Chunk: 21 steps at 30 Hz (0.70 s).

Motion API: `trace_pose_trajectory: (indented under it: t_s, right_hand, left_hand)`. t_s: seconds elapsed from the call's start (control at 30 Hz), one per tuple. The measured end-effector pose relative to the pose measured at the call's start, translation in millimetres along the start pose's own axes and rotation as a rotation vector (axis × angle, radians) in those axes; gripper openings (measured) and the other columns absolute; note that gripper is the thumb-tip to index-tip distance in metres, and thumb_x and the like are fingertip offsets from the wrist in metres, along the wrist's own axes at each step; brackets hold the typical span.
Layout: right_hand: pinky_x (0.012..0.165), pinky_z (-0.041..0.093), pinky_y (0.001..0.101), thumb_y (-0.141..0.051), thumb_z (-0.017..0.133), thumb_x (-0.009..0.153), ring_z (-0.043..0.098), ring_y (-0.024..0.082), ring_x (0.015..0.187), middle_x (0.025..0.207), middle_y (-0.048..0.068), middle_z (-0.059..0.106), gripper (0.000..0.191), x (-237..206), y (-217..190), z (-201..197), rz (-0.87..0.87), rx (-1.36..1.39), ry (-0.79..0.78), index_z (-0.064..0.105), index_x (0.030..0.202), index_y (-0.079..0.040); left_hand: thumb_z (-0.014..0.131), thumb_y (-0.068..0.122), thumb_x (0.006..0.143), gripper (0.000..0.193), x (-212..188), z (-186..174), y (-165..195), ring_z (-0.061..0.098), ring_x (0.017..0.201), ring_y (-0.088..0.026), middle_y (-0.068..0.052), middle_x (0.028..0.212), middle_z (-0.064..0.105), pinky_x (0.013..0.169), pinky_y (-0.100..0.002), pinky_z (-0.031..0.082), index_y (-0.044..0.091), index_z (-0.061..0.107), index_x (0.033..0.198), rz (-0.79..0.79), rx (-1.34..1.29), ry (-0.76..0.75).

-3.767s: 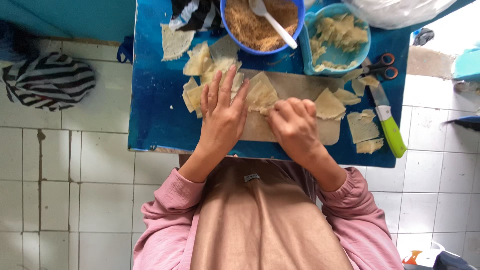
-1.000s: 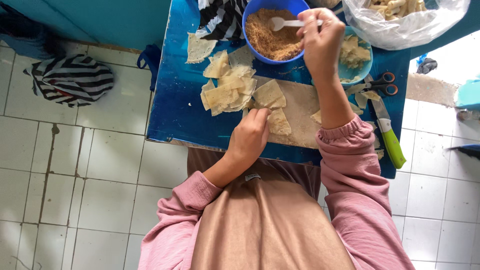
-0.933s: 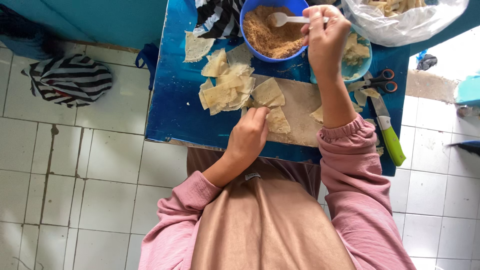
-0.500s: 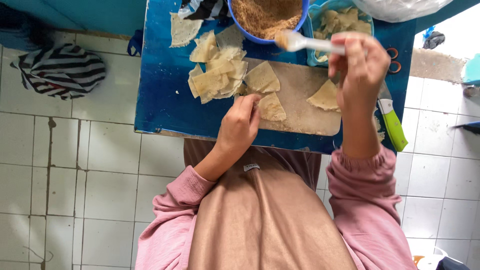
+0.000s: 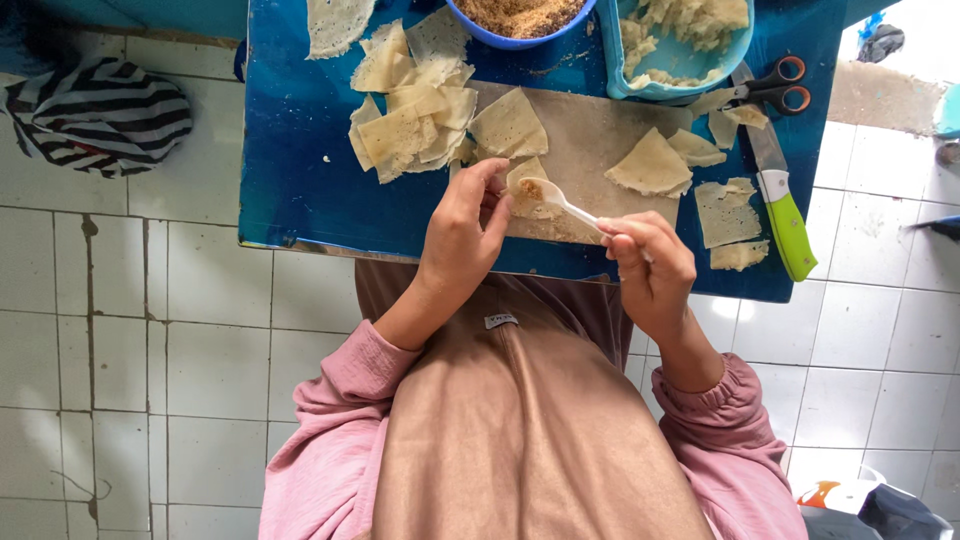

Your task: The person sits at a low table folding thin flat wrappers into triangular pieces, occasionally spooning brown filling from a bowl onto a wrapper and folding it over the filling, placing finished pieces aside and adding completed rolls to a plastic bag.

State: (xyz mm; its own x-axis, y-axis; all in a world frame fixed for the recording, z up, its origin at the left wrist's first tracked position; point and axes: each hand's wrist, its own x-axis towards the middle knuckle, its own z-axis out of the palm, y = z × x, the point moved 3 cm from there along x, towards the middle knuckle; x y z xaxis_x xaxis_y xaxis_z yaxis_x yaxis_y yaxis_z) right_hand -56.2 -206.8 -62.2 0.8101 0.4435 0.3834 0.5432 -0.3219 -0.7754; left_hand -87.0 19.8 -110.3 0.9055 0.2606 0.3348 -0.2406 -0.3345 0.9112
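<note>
**Filling goes onto the wrapper**

Head view: the right hand [image 5: 650, 265] pinches the handle of a white plastic spoon [image 5: 562, 203] between thumb and fingers, its bowl tipped over a triangular pastry wrapper [image 5: 528, 190] that lies on the brown board [image 5: 590, 150]. A small heap of brown crumbly filling sits on the wrapper under the spoon. The left hand [image 5: 462, 228] rests with loosely spread fingers, fingertips pressing the wrapper's near edge flat. A pile of spare wrappers [image 5: 410, 120] lies just beside, and the blue bowl of filling [image 5: 520, 15] stands at the table's far edge. The step in hand looks like portioning the filling; next, the spoon likely needs clearing away so both hands can fold.
</note>
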Motion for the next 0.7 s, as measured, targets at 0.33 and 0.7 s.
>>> trace_pose_trajectory:
  t_s: [0.33, 0.7]
  right_hand:
    - [0.072, 0.052, 0.0278, -0.005, 0.06, 0.109, 0.065, 0.018, 0.083, 0.099, 0.016, 0.068, 0.013, 2, -9, -1, -0.152, -0.118, -0.044, 0.068, 0.113, 0.006]
    - [0.064, 0.054, 0.0255, -0.032, 0.054, 0.119, 0.066, 0.014, 0.076, 0.094, 0.011, 0.067, 0.04, 85, 44, -8, -0.054, 0.314, 0.263, 0.069, 0.118, 0.005]
  left_hand:
    - [0.07, -0.002, 0.097, 0.043, 1, -1, 1, 0.068, 0.089, -0.017, -0.009, 0.106, 0.064, 0.078, -0.028, 0.058, 0.004, 0.055, 0.136, -0.052, -0.082, -0.017]
    - [0.07, 0.004, 0.098, 0.03, 7, 2, 11, 0.071, 0.089, -0.028, -0.014, 0.104, 0.067, 0.076, -0.035, 0.057, 0.002, 0.06, 0.126, -0.014, 0.004, -0.048]
